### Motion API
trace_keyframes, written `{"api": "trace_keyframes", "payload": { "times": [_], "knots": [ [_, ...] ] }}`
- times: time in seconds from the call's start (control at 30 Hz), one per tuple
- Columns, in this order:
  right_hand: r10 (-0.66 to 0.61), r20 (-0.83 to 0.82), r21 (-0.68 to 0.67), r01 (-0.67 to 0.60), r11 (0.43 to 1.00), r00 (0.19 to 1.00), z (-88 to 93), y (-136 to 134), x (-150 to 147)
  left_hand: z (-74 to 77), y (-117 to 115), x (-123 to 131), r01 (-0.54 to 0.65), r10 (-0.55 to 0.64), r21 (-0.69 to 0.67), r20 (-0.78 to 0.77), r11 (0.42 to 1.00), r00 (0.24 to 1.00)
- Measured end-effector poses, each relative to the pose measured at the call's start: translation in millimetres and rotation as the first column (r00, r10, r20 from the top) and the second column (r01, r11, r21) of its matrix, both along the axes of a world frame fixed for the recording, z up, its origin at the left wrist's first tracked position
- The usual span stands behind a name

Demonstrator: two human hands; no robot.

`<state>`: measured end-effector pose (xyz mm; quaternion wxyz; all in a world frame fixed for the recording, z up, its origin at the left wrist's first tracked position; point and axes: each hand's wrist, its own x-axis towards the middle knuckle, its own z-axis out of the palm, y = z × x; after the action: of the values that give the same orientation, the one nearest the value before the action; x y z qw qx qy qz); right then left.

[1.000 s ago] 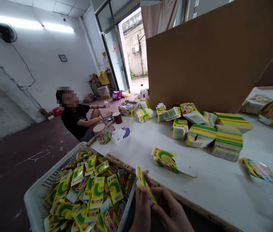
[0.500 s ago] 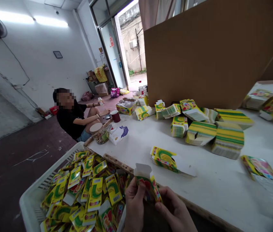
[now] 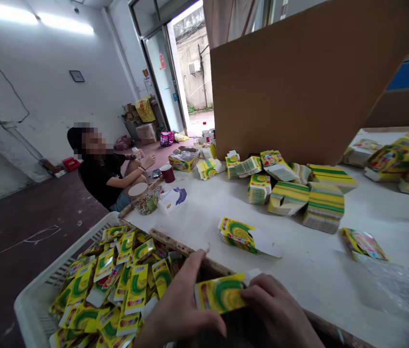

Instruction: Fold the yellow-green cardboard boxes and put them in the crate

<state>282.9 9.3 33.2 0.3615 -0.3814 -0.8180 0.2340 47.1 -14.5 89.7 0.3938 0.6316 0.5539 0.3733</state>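
A small yellow and green box (image 3: 220, 294) is between my hands at the table's near edge, its printed side up and a white flap at its right end. My right hand (image 3: 280, 309) pinches that right end. My left hand (image 3: 186, 309) is spread at the box's left end, thumb and forefinger apart. Left of my hands, a white basket (image 3: 32, 307) is heaped with similar yellow boxes (image 3: 137, 288). Beyond my hands, a flat yellow carton with a white flap (image 3: 238, 234) lies on the white table (image 3: 197, 220).
Stacks of flat cartons (image 3: 323, 205) stand before a tall cardboard sheet (image 3: 284, 92). A lidded jar (image 3: 144, 199), a tissue pack (image 3: 173, 200) and a red mug (image 3: 167, 173) sit at the far left, near a seated person (image 3: 99, 179). Clear plastic wrap (image 3: 403, 280) lies right.
The box has turned from upright to lying sideways. My left hand has opened and spread at its left end; my right hand has shifted to its right end. The view has swung slightly right.
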Motion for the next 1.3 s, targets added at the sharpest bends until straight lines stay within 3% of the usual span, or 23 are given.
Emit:
{"api": "trace_keyframes", "payload": {
  "times": [0.1, 0.2, 0.27, 0.33, 0.43, 0.5, 0.6, 0.67, 0.73, 0.8, 0.87, 0.93, 1.03, 1.1, 1.23, 1.3],
  "knots": [
    [0.063, 0.046, 0.085, -0.066, 0.994, 0.997, 4.7, -9.3, -8.4, -3.3, 0.6, 9.2, 0.148, -0.165, -0.117, -0.149, 0.982, 0.975],
    [-0.183, -0.144, 0.044, 0.191, 0.981, 0.973, 5.9, -13.8, -10.2, -19.0, 1.8, 19.4, 0.091, -0.111, -0.119, -0.169, 0.989, 0.979],
    [-0.32, -0.312, -0.162, 0.282, 0.946, 0.894, 5.0, -14.0, -10.7, -29.7, 0.1, 25.5, 0.017, -0.033, -0.08, -0.211, 0.997, 0.977],
    [-0.355, -0.436, -0.457, 0.137, 0.879, 0.827, 3.9, -14.1, -14.9, -39.1, -3.5, 32.5, 0.027, -0.038, -0.05, -0.235, 0.998, 0.971],
    [-0.392, -0.548, -0.736, -0.203, 0.646, 0.739, 4.8, -15.7, -27.1, -49.9, -9.4, 43.6, 0.104, -0.111, -0.046, -0.226, 0.994, 0.968],
    [-0.429, -0.6, -0.769, -0.341, 0.54, 0.675, 6.4, -16.6, -34.4, -54.3, -11.3, 49.1, 0.12, -0.125, -0.038, -0.238, 0.992, 0.963],
    [-0.469, -0.666, -0.745, -0.494, 0.448, 0.58, 5.4, -15.2, -39.1, -54.8, -10.2, 53.3, 0.145, -0.134, 0.023, -0.262, 0.989, 0.956],
    [-0.468, -0.683, -0.73, -0.55, 0.406, 0.561, 1.2, -12.9, -38.7, -52.1, -7.9, 54.1, 0.17, -0.146, 0.071, -0.269, 0.983, 0.952],
    [-0.429, -0.681, -0.73, -0.504, 0.463, 0.593, -4.0, -11.0, -37.0, -49.8, -5.1, 53.8, 0.187, -0.158, 0.084, -0.273, 0.979, 0.949],
    [-0.326, -0.65, -0.687, -0.347, 0.639, 0.686, -8.2, -10.3, -35.0, -51.0, -2.3, 52.9, 0.207, -0.189, 0.043, -0.259, 0.977, 0.947],
    [-0.163, -0.542, -0.535, -0.189, 0.823, 0.825, -11.0, -10.4, -32.8, -57.0, -0.3, 52.4, 0.213, -0.201, 0.028, -0.237, 0.977, 0.95],
    [-0.053, -0.389, -0.376, -0.106, 0.921, 0.92, -13.4, -10.2, -30.1, -65.4, 0.3, 52.5, 0.166, -0.134, 0.105, -0.261, 0.981, 0.956],
    [-0.143, -0.276, -0.298, 0.057, 0.953, 0.951, -18.4, -8.2, -24.0, -72.9, -1.2, 52.3, 0.078, 0.013, 0.229, -0.37, 0.97, 0.929],
    [-0.174, -0.233, -0.283, 0.104, 0.953, 0.957, -22.0, -6.8, -18.7, -70.8, -2.6, 49.5, 0.073, 0.018, 0.215, -0.394, 0.974, 0.919],
    [0.014, -0.093, -0.265, -0.039, 0.964, 0.996, -24.0, -6.9, -7.6, -57.4, -1.1, 36.2, 0.073, -0.018, 0.171, -0.303, 0.983, 0.953],
    [0.039, -0.043, -0.281, -0.049, 0.958, 0.998, -19.8, -6.6, -1.7, -51.3, 1.6, 29.2, 0.059, -0.017, 0.146, -0.274, 0.987, 0.962]
  ]
}}
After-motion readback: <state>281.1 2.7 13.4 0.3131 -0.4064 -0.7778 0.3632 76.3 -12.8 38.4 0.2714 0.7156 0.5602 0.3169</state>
